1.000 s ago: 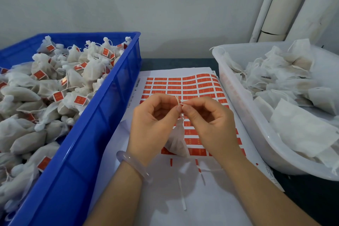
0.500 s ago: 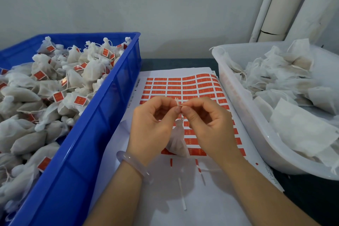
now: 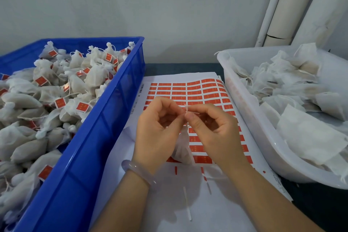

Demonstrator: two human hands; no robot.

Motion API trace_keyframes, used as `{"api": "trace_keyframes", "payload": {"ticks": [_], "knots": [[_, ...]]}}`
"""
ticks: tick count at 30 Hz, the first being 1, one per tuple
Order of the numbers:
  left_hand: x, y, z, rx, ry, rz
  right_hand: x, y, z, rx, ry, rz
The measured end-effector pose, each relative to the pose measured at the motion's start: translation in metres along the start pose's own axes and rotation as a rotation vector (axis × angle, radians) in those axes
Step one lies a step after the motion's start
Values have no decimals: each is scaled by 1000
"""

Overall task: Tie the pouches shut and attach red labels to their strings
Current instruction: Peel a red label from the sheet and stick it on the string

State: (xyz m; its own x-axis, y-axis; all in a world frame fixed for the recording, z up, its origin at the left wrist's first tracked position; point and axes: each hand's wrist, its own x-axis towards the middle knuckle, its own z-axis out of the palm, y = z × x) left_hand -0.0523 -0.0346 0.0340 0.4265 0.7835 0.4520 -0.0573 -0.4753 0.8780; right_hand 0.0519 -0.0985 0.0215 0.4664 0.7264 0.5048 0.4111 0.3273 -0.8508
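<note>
A small white pouch (image 3: pixel 182 149) hangs between my hands above a white sheet of red labels (image 3: pixel 195 88). My left hand (image 3: pixel 158 133) and my right hand (image 3: pixel 214 130) meet fingertip to fingertip and pinch the pouch's thin white string (image 3: pixel 186 108), whose short ends stick up above my fingers. The pouch's top is hidden behind my fingers. Several rows of red labels remain on the sheet, partly covered by my hands.
A blue crate (image 3: pixel 98 147) on the left holds several tied pouches with red labels. A white tub (image 3: pixel 250 130) on the right holds flat, untied pouches. Thin white paper strips (image 3: pixel 187 203) lie on the sheet near me. White pipes (image 3: pixel 278 5) stand at back right.
Both hands stay pinched together on the string; the fingers have shifted only slightly. The pouch hangs in the same place.
</note>
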Motion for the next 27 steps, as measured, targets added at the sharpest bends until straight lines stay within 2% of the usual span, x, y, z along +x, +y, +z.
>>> {"api": "trace_keyframes", "payload": {"ticks": [8,27], "knots": [[-3,0,2,61,9,110,2,0,-3,-23,7,-20],[-1,-1,2,120,-34,41,0,3,-1,-106,17,-83]]}}
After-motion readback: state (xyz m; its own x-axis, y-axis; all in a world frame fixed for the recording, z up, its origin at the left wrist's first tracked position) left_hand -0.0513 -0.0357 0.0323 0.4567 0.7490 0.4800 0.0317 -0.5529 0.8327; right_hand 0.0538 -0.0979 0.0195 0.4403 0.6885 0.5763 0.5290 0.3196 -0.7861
